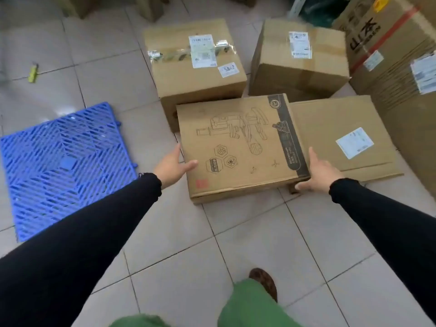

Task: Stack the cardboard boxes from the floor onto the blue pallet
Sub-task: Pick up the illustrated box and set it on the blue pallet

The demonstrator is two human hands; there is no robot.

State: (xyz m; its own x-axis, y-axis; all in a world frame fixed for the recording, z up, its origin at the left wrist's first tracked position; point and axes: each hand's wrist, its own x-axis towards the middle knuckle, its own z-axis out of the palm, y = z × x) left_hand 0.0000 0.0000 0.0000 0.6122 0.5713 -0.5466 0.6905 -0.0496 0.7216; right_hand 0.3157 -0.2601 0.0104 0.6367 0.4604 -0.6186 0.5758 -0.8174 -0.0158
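A flat cardboard box with a line drawing printed on top (238, 147) lies on the tiled floor in front of me. My left hand (171, 165) rests against its left edge, thumb on the top face. My right hand (317, 172) is at its near right corner, fingers curled under the edge. The blue lattice pallet (63, 166) lies bare on the floor to the left. Another flat box with a white label (339, 138) lies just right of the printed one. Two taller taped boxes, one marked 5842 (195, 64) and one beside it (299, 60), stand behind.
A large carton with red tape and black lettering (396, 53) stands at the far right. A small yellow-green object (33, 73) lies on the tiles at the far left. My green trouser leg and brown shoe (264, 282) are on the floor below the box.
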